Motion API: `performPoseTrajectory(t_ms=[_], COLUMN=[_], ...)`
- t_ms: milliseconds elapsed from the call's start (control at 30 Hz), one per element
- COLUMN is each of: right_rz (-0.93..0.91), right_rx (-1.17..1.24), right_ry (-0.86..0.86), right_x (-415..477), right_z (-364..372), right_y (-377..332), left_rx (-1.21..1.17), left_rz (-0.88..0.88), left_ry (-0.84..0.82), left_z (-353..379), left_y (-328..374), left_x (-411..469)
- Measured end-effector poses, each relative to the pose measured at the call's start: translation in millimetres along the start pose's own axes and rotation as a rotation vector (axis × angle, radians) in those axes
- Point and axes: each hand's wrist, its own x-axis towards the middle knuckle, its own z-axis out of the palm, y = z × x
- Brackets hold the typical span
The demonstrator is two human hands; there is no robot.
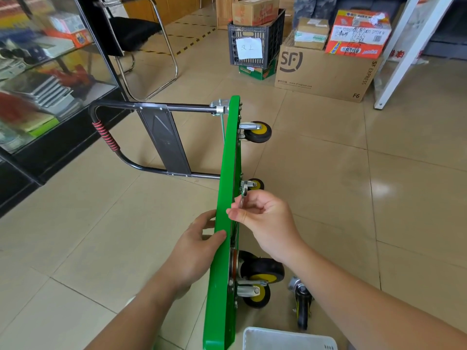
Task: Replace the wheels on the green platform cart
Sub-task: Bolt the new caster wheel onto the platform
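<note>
Green platform cart [222, 198] stood on its long edge on the tiled floor, deck upright and running away from you, its folding handle [151, 107] lying out to the left and all mounted wheels facing right. Your left hand [199, 238] clasps the upper rim of the deck, thumb laid across the green edge and fingers on the far face, and so steadies the cart. Your right hand [267, 218] is on the wheel side, thumb and fingertips pinched on the shank of a small wrench [243, 195]. The wrench's long axis runs close along the underside of the deck, from your fingers forward to its head at the mounting plate of the far lower caster [255, 184]. That caster lies just ahead of the right hand, so the right hand is the nearer and the working one. The exact seat of the wrench head on a nut is too small to tell. By judgement, any turn must swing the shank in the narrow space beside the deck, while the left hand resists the tilt. Two near casters [262, 270] sit below your right wrist. A loose caster [302, 301] lies on the floor to the right, beside a white tray [288, 337].
</note>
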Motion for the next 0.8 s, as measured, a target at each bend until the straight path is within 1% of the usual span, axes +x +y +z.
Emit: performPoseTrajectory(t_ms=[167, 233, 333, 433, 533, 600, 667, 800], right_rz=[0.022, 0.060, 0.128, 0.281, 0.480, 0.546, 0.517, 0.305], right_rx=[-0.038, -0.035, -0.066, -0.045, 0.024, 0.069, 0.110, 0.140], right_ry=[-0.014, -0.023, 0.027, 0.070, 0.053, 0.040, 0.056, 0.071], right_x=[12, 19, 36, 51, 59, 61, 63, 57], right_z=[-4, -7, -14, -21, -24, -26, -31, -41], right_y=[6, 8, 18, 37, 55, 58, 51, 16], left_rx=[0.004, -0.004, -0.020, -0.021, -0.016, -0.004, -0.005, -0.010], left_rz=[-0.006, -0.006, -0.012, -0.011, -0.011, -0.013, -0.020, -0.021], left_ry=[-0.009, -0.010, -0.021, -0.039, -0.044, -0.042, -0.042, -0.041], left_z=[0, -1, -2, -4, -4, -5, -6, -5], left_y=[0, 0, -2, -5, -7, -7, -7, -5], left_x=[0, 1, 2, 4, 7, 9, 9, 7])
